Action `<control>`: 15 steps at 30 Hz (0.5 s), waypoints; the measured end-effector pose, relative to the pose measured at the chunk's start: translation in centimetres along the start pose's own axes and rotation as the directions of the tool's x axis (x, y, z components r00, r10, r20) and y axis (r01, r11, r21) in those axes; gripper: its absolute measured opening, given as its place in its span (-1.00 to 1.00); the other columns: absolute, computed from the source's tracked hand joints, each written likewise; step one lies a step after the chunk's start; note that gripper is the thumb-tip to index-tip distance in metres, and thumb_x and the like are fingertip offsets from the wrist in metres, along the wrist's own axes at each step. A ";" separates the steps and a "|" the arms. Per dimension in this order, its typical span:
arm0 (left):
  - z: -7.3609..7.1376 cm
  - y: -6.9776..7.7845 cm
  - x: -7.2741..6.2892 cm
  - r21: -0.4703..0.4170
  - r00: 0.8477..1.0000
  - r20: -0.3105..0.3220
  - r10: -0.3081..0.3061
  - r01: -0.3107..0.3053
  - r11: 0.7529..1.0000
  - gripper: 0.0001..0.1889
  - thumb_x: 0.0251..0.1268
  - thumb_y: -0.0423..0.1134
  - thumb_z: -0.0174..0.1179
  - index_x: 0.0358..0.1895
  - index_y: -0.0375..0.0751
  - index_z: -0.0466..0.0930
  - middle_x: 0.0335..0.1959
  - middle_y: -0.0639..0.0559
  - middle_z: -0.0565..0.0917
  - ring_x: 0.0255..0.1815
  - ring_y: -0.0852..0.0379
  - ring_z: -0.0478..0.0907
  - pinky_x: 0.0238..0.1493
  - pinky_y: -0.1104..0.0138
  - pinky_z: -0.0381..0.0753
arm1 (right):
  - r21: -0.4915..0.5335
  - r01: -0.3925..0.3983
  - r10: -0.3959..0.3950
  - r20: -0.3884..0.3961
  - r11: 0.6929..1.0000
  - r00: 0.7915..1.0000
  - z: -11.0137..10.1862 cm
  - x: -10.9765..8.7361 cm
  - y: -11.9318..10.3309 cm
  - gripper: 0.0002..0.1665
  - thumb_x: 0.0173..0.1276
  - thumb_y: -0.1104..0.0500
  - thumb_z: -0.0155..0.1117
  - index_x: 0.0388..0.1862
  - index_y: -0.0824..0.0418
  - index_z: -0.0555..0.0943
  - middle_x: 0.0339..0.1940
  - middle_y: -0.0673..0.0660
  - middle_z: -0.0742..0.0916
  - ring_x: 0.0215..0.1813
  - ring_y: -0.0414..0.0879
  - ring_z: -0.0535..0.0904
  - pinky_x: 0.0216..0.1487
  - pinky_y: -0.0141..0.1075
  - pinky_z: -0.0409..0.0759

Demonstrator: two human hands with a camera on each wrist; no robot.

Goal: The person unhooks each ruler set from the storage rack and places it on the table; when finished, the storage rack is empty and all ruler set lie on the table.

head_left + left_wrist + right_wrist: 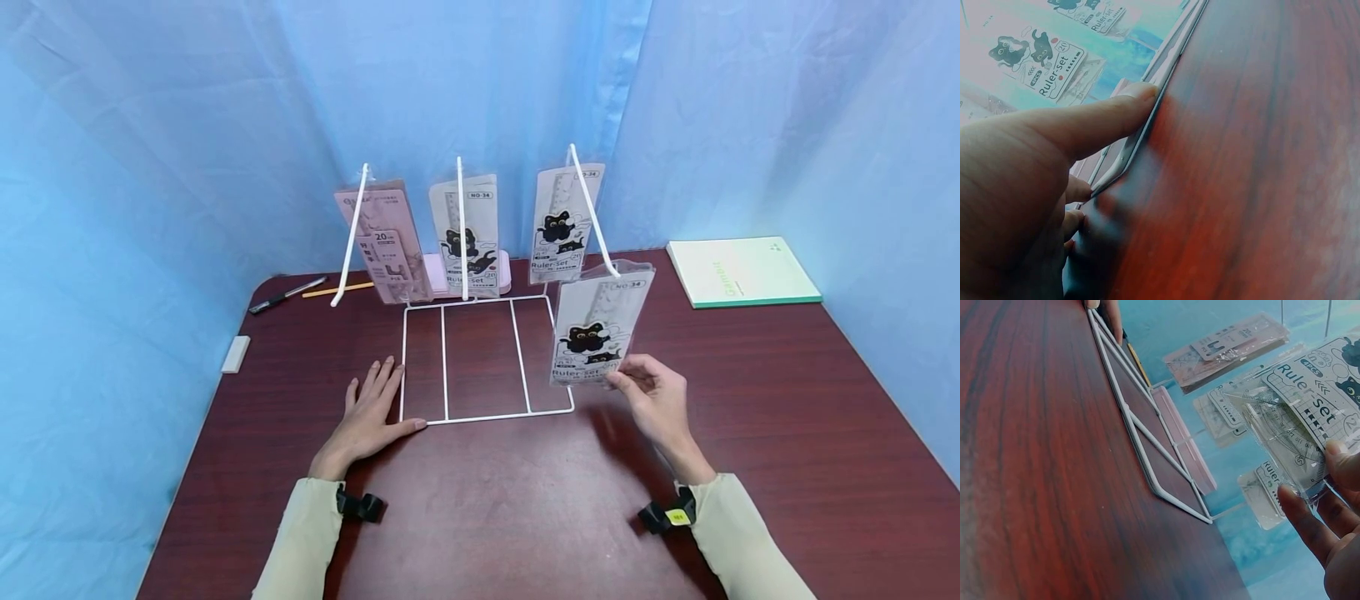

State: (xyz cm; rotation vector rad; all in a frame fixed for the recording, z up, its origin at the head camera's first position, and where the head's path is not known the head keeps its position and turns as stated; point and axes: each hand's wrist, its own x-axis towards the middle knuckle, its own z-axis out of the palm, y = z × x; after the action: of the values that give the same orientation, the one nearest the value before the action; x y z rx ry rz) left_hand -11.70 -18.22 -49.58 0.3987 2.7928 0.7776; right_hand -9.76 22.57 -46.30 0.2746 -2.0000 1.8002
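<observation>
My right hand (658, 400) pinches the lower right corner of a ruler set (596, 325), a clear packet with a black cat card. The packet's top is at the front tip of the white wire rack's right prong (592, 208); whether it is threaded on, I cannot tell. My left hand (371, 417) rests at the rack base's (487, 417) front left corner, thumb on the front wire and fingers along the left side. Behind, a pink ruler set (386, 242) hangs at the left prong, one cat ruler set (483, 225) at the middle and another (562, 229) at the right.
A lilac case (504, 271) lies behind the rack. At the back left are a black pen (288, 295), a yellow pencil (337, 289) and a white eraser (236, 354). A green-edged notebook (742, 271) lies at the back right, before the blue curtain (480, 83).
</observation>
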 end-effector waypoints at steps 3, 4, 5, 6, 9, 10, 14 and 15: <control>0.0 0.0 0.0 0.004 1.000 0.001 0.000 0.000 1.000 0.08 0.22 0.25 0.29 0.64 -0.16 -0.10 0.69 -0.15 -0.16 0.71 -0.22 -0.30 0.56 -0.29 -0.38 | -0.001 0.003 -0.003 -0.002 1.000 1.000 -0.1 -0.2 -0.1 -0.88 0.09 0.72 0.25 -0.37 0.66 0.54 -0.50 -0.17 0.76 -0.46 -0.37 0.70 -0.33 -0.56 0.66; 0.0 0.0 0.0 0.004 1.000 0.003 0.000 0.000 1.000 0.09 0.22 0.25 0.29 0.64 -0.16 -0.10 0.69 -0.15 -0.16 0.71 -0.21 -0.30 0.56 -0.28 -0.38 | -0.004 0.002 -0.002 -0.002 1.000 1.000 -0.1 -0.3 -0.2 -0.88 0.10 0.71 0.26 -0.37 0.66 0.55 -0.50 -0.17 0.76 -0.46 -0.37 0.70 -0.33 -0.56 0.66; 0.0 0.0 0.0 0.006 1.000 0.002 0.000 0.000 1.000 0.08 0.22 0.25 0.28 0.64 -0.16 -0.10 0.69 -0.15 -0.16 0.71 -0.22 -0.30 0.56 -0.29 -0.38 | -0.007 0.004 -0.004 -0.003 1.000 1.000 -0.1 -0.4 -0.3 -0.88 0.10 0.71 0.26 -0.37 0.65 0.55 -0.50 -0.17 0.76 -0.46 -0.38 0.70 -0.32 -0.56 0.66; 0.0 0.0 0.0 0.005 1.000 0.005 -0.001 0.001 1.000 0.08 0.22 0.25 0.28 0.64 -0.15 -0.11 0.69 -0.15 -0.16 0.71 -0.21 -0.31 0.56 -0.28 -0.38 | -0.011 0.005 -0.005 -0.004 1.000 1.000 -0.1 -0.4 -0.4 -0.88 0.10 0.71 0.26 -0.38 0.65 0.55 -0.50 -0.17 0.76 -0.46 -0.37 0.70 -0.32 -0.56 0.66; 0.0 0.0 0.0 0.005 1.000 0.007 -0.001 0.001 1.000 0.08 0.22 0.25 0.28 0.64 -0.15 -0.11 0.69 -0.15 -0.17 0.71 -0.21 -0.31 0.56 -0.28 -0.39 | -0.015 0.010 -0.010 -0.003 1.000 1.000 -0.1 -0.6 -0.7 -0.87 0.10 0.71 0.26 -0.37 0.64 0.56 -0.50 -0.18 0.76 -0.46 -0.36 0.70 -0.33 -0.56 0.66; 0.0 0.0 0.0 0.004 1.000 0.007 0.000 0.000 1.000 0.08 0.22 0.25 0.28 0.64 -0.15 -0.11 0.69 -0.15 -0.17 0.71 -0.21 -0.31 0.56 -0.28 -0.39 | -0.007 0.013 -0.013 -0.003 1.000 1.000 -0.1 -0.6 -0.7 -0.87 0.10 0.71 0.26 -0.38 0.64 0.55 -0.50 -0.17 0.76 -0.46 -0.35 0.71 -0.33 -0.56 0.66; 0.0 0.0 -0.1 0.004 1.000 0.005 0.006 -0.006 1.000 0.08 0.22 0.25 0.29 0.64 -0.16 -0.10 0.69 -0.16 -0.16 0.71 -0.22 -0.31 0.56 -0.29 -0.39 | 0.014 0.031 -0.031 0.002 0.999 1.000 -0.2 -0.7 -1.0 -0.87 0.10 0.72 0.25 -0.38 0.65 0.55 -0.50 -0.16 0.77 -0.46 -0.34 0.71 -0.33 -0.57 0.65; 0.0 0.0 -0.1 0.002 1.000 0.004 0.008 -0.008 1.000 0.09 0.22 0.24 0.29 0.64 -0.16 -0.10 0.69 -0.16 -0.16 0.71 -0.21 -0.31 0.56 -0.29 -0.39 | 0.018 0.036 -0.036 0.003 0.999 0.999 -0.2 -0.7 -1.1 -0.87 0.09 0.73 0.24 -0.38 0.65 0.55 -0.50 -0.16 0.77 -0.46 -0.34 0.71 -0.33 -0.57 0.65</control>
State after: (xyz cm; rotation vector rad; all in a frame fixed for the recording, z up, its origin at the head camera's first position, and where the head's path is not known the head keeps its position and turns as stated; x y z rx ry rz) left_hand -11.65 -18.24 -49.52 0.4111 2.7901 0.7748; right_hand -8.60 22.56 -45.65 0.3176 -1.9694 1.7972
